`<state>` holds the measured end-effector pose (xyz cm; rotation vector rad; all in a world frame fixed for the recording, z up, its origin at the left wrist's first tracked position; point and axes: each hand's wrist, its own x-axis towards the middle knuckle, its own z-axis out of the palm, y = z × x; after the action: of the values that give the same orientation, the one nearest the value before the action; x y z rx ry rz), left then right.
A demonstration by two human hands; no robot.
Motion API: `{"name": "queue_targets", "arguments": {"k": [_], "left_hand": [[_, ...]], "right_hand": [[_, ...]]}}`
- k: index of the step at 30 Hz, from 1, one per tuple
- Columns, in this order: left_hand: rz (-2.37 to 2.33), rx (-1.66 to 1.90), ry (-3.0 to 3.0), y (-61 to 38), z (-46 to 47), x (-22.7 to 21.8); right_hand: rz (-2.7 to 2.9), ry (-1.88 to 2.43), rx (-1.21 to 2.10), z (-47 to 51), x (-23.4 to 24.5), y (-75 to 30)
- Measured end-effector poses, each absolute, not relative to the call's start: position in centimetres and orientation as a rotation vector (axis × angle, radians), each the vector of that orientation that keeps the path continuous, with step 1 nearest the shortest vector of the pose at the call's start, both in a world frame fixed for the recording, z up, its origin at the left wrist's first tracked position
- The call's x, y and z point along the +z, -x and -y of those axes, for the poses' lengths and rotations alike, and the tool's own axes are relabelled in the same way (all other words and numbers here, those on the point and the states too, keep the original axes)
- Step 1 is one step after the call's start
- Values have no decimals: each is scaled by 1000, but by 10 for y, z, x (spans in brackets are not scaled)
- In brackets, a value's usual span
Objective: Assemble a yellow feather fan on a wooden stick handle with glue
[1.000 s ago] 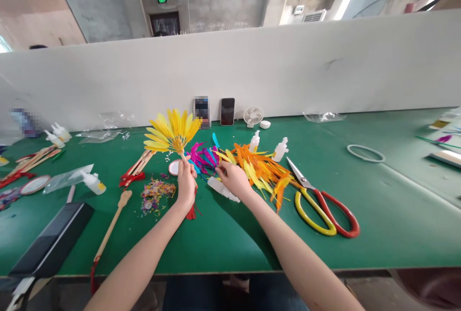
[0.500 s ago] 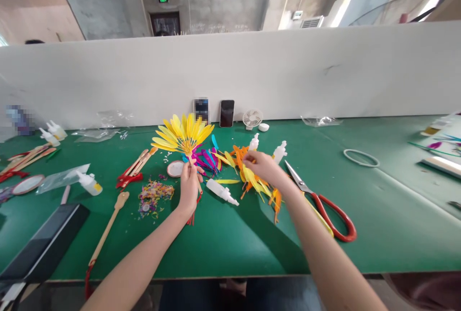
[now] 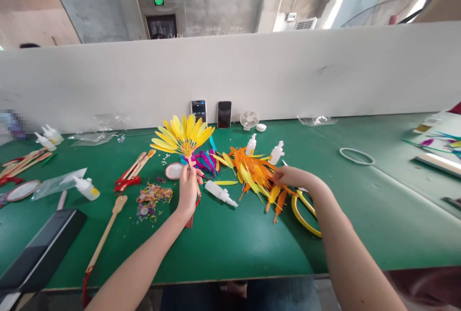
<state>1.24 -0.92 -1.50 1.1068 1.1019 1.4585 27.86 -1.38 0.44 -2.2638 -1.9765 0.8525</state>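
Note:
My left hand [image 3: 189, 186] is closed round the wooden handle of a fan of yellow feathers [image 3: 184, 134], held upright above the table. A red tassel hangs below that hand. Fingers bent together, my right hand [image 3: 293, 177] touches the right edge of a pile of orange and yellow feathers [image 3: 255, 169]; what lies between its fingertips is hidden. Just beyond that hand are yellow-handled scissors [image 3: 306, 214], partly covered by the forearm. Purple and blue feathers [image 3: 207, 162] lie behind the fan handle. A white glue bottle [image 3: 220, 193] rests on its side between my hands.
Two glue bottles [image 3: 276, 152] stand behind the feathers. Two phones [image 3: 224, 114] and a small fan [image 3: 249, 119] stand along the white partition [image 3: 252, 71]. At left are a wooden stick [image 3: 108, 229], colourful scraps [image 3: 154, 198] and a black box [image 3: 43, 248].
My right hand has moved right and slightly down, from the middle of the feather pile to its right edge. My left hand still holds the feather fan in nearly the same place.

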Motion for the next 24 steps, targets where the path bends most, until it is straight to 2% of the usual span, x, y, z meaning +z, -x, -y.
{"name": "queue_targets", "arguments": {"k": [9, 19, 24], "left_hand": [[-1105, 1441, -1098, -14, 10, -16], [-1099, 1441, -1070, -13, 10, -17], [-1092, 1444, -1068, -13, 10, -17]], "right_hand": [[2002, 2288, 643, 13, 13, -265], [2105, 2242, 910, 19, 11, -269], [2055, 2278, 764, 19, 12, -269]]}}
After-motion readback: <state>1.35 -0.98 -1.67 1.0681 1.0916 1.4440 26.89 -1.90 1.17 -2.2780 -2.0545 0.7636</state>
